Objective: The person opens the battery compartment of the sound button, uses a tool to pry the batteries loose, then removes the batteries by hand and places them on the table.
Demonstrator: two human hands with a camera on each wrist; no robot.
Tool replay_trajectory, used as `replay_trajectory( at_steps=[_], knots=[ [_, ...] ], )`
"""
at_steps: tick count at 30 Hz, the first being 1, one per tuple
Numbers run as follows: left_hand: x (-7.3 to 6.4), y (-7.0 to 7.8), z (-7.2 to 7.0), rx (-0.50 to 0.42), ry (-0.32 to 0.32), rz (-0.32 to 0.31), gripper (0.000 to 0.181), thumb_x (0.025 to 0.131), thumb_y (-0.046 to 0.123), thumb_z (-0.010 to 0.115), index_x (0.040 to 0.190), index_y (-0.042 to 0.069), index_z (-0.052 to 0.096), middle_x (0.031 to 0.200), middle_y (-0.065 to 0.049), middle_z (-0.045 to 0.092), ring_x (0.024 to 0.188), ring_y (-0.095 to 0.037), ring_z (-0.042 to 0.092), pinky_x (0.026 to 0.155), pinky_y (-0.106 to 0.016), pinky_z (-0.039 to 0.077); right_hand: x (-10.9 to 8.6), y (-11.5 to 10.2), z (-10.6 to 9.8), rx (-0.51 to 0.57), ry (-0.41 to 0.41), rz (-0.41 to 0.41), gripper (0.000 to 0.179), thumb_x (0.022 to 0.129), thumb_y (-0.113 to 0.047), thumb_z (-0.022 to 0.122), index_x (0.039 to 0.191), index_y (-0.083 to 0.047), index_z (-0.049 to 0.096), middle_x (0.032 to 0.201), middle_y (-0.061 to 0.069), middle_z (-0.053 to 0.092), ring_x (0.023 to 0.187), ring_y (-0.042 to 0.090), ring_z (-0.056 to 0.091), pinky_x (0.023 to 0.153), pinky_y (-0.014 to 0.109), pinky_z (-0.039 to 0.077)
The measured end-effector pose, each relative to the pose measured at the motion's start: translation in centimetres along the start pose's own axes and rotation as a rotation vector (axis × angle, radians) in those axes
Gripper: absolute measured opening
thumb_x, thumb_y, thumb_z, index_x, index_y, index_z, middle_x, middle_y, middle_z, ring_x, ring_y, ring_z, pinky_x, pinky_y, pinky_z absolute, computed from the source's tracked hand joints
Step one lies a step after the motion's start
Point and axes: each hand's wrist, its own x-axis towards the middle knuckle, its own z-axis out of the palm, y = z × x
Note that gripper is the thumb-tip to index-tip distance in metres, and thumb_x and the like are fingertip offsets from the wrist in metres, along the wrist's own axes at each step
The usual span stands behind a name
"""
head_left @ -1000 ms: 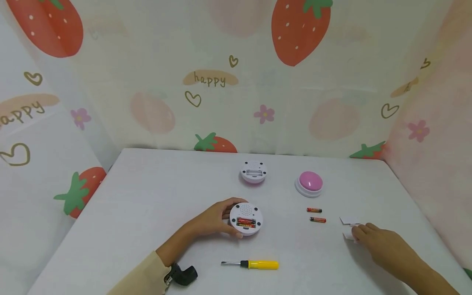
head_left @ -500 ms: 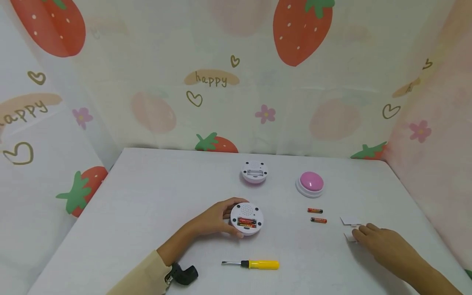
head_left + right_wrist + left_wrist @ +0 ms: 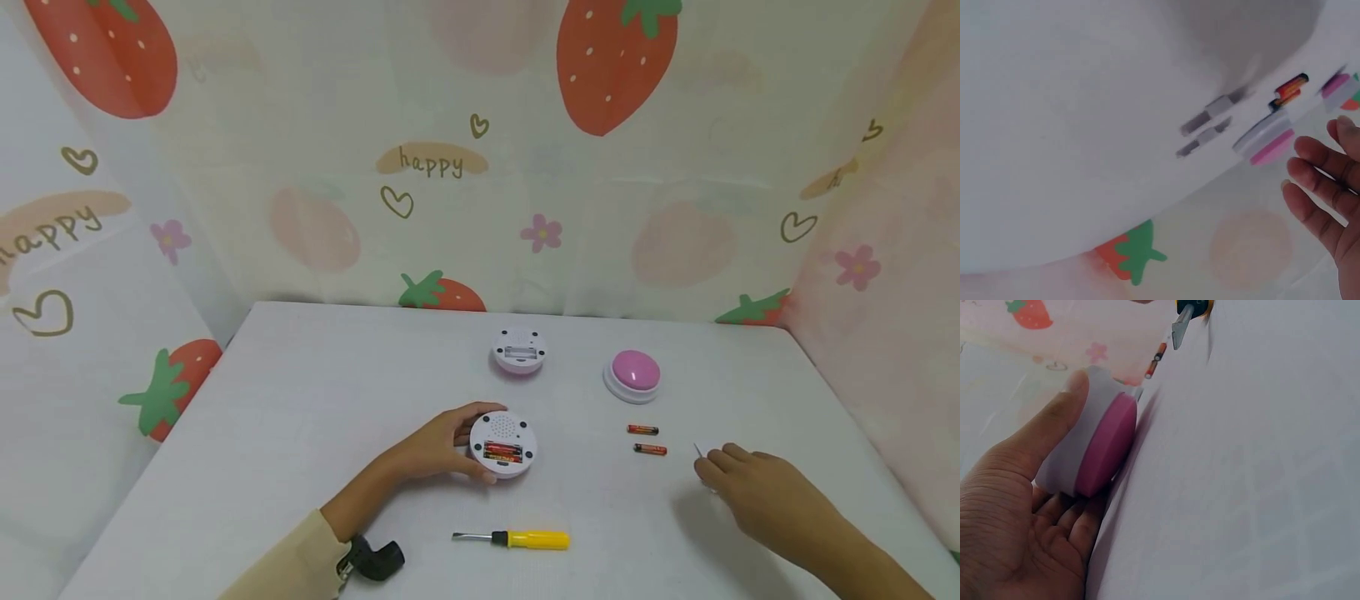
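Observation:
My left hand (image 3: 435, 446) grips a round sound button (image 3: 502, 427) by its left edge, thumb below and fingers behind. Its white underside faces up, with two batteries (image 3: 502, 452) in the uncovered compartment. In the left wrist view, the pink dome (image 3: 1109, 447) points toward the table. Over at the right, my right hand (image 3: 765, 492) hovers above small pale pieces and hides most of them in the head view. The right wrist view shows two such pieces (image 3: 1213, 112), blurred, on the table, apart from the fingers (image 3: 1310, 178); nothing is seen in that hand.
Two loose batteries (image 3: 642, 430) lie left of my right hand. Behind them stands another button, pink dome (image 3: 636, 370) up. A further upturned button (image 3: 520, 352) sits at the back with a bare compartment. A yellow screwdriver (image 3: 537, 540) lies in front.
My right hand has moved slightly left and up over the pale pieces, now covering most of them. The left hand and its button stay in place.

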Motion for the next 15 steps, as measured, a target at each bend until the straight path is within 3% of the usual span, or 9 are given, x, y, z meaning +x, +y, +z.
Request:
replay_trajectory(
  at_steps=[3,5,6,8,10,15],
  knots=[
    [-0.1,0.1,0.0,-0.008,-0.008,0.007,0.093,0.075,0.015,0.092,0.153,0.02,0.043,0.147,-0.001,0.051,0.131,-0.017,0.054,0.108,-0.026,0.045,0.8,-0.8,-0.7,0.008,0.072,-0.041,0.031,0.073,-0.001,0.083,0.095,-0.011,0.064,0.09,0.001,0.067,0.079,0.018,0.059,0.063,0.03,0.058],
    [-0.1,0.1,0.0,-0.01,-0.009,0.01,0.092,0.075,0.014,0.092,0.154,0.02,0.043,0.148,-0.001,0.051,0.13,-0.017,0.054,0.108,-0.026,0.045,1.5,-1.4,-1.1,0.02,0.156,-0.07,0.009,0.091,-0.007,0.07,0.091,-0.012,0.062,0.086,-0.001,0.063,0.077,0.016,0.056,0.059,0.026,0.054],
    [-0.1,0.1,0.0,-0.012,-0.01,0.011,0.092,0.075,0.014,0.092,0.153,0.019,0.043,0.147,-0.001,0.051,0.13,-0.017,0.055,0.108,-0.026,0.045,1.9,-1.7,-1.3,0.025,0.202,-0.085,0.01,0.099,-0.011,0.06,0.089,-0.011,0.061,0.084,-0.002,0.061,0.076,0.015,0.055,0.058,0.025,0.053],
    [-0.1,0.1,0.0,-0.012,-0.01,0.011,0.091,0.075,0.014,0.091,0.153,0.02,0.044,0.147,-0.001,0.052,0.13,-0.017,0.055,0.108,-0.026,0.045,2.8,-2.3,-1.6,0.041,0.303,-0.113,0.032,0.109,-0.021,0.038,0.087,-0.011,0.06,0.08,-0.004,0.058,0.073,0.013,0.054,0.054,0.023,0.05],
    [-0.1,0.1,-0.1,-0.01,-0.008,0.013,0.09,0.075,0.014,0.091,0.152,0.02,0.045,0.146,-0.001,0.052,0.129,-0.017,0.055,0.108,-0.026,0.045,3.8,-3.0,-1.9,0.051,0.377,-0.136,0.054,0.113,-0.031,0.018,0.087,-0.011,0.061,0.078,-0.005,0.058,0.073,0.013,0.055,0.053,0.023,0.049],
    [0.0,-0.1,-0.1,-0.004,-0.013,0.021,0.09,0.075,0.014,0.092,0.151,0.021,0.045,0.146,0.0,0.052,0.129,-0.017,0.055,0.108,-0.026,0.045,5.8,-4.8,-2.3,0.085,0.402,-0.179,0.056,0.113,-0.03,0.019,0.087,-0.01,0.065,0.078,-0.004,0.06,0.078,0.014,0.061,0.056,0.027,0.054]
  ],
)
